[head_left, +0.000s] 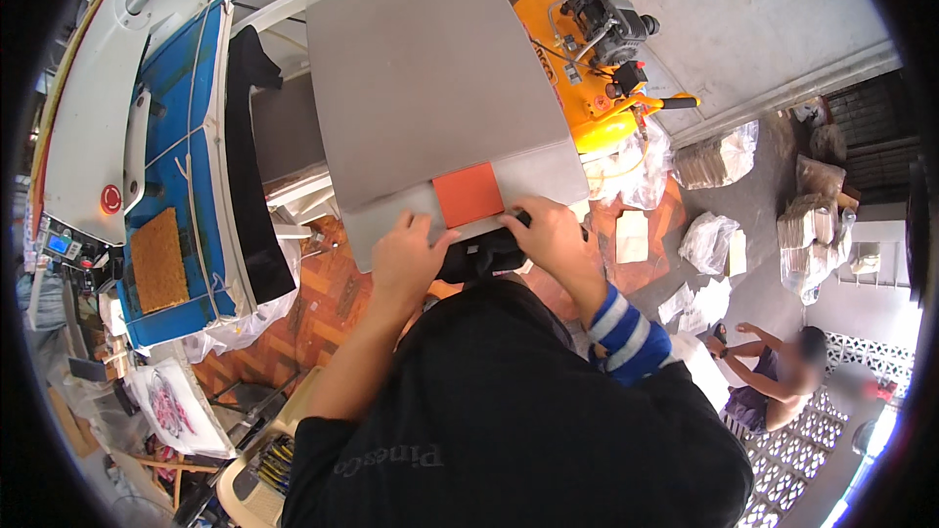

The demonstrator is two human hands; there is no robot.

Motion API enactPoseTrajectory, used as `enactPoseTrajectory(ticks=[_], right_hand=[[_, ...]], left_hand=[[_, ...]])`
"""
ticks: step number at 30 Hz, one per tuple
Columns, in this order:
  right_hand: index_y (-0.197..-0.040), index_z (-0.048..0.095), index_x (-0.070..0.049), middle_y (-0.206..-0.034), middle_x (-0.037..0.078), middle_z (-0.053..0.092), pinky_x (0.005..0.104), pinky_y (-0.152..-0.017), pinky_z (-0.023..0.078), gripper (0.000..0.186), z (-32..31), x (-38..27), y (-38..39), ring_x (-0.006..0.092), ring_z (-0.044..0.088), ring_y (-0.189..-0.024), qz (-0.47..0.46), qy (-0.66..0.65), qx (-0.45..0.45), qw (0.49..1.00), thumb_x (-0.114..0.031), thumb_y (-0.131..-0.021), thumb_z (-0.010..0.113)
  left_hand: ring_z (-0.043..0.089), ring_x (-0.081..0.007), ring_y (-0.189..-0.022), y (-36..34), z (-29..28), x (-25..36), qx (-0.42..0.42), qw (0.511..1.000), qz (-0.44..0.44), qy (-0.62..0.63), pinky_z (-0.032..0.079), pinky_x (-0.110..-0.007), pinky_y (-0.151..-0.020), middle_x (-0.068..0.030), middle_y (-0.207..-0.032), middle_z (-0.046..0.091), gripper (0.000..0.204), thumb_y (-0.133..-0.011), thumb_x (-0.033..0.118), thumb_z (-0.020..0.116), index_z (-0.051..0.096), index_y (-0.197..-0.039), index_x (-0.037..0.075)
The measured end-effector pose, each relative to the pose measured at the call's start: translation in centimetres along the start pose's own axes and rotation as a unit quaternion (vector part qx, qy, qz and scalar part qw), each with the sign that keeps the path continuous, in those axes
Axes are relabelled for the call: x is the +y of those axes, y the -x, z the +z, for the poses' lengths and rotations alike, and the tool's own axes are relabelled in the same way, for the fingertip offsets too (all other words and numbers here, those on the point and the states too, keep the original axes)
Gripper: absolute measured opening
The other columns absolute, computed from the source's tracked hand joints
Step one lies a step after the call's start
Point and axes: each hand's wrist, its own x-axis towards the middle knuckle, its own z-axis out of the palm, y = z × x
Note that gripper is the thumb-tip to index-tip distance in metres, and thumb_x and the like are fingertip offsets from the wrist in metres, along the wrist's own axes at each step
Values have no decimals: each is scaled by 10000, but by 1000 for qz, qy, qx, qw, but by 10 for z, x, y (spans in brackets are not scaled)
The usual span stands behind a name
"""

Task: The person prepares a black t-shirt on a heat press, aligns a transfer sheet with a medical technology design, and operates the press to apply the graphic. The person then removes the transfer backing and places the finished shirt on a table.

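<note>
A large grey padded board (430, 59) lies in front of me, with an orange-red square patch (468, 194) at its near edge. My left hand (406, 259) rests on the pale grey strip left of the patch, its thumb and forefinger apart. At the patch's right corner, my right hand (553, 240) pinches dark material at the edge, apparently part of the black cloth (479, 256) bunched between my hands and body. The undersides of both hands are hidden.
To the left stands a white machine (88, 127) with a red button (111, 199) and a blue bed (176, 176), black fabric (256, 166) along its side. An orange air compressor (577, 68) is right of the board. A seated person (778, 381) and plastic-wrapped bundles (812, 235) are farther right.
</note>
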Motion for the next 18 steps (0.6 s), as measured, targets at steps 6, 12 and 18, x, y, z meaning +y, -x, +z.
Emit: enactPoseTrajectory(ticks=[6,12,18], right_hand=[[-1217,679,-19,-1104,114,716,355,-915,526,483,-148,53,13,222,680,-1015,32,-79,-253,964,-141,-781,849],[-1045,704,23,-1020,73,708,303,-818,515,288,-251,-2,-11,162,652,-945,-47,-143,-62,987,107,-770,719],[-945,716,13,-800,57,682,303,-706,506,101,-308,-81,-137,138,624,-751,-112,54,249,961,-46,-864,725]], left_hand=[[692,-264,-748,21,-135,-40,-239,947,-179,116,530,-363,-683,-146,-788,692,359,-714,270,904,769,-918,8],[660,-240,-779,7,-237,5,-30,992,-75,91,503,-337,-695,-98,-808,653,385,-613,-64,807,764,-985,22],[614,-147,-845,-77,-307,-10,304,949,-72,-46,476,-255,-793,-38,-849,631,205,-799,-80,723,693,-985,-1]])
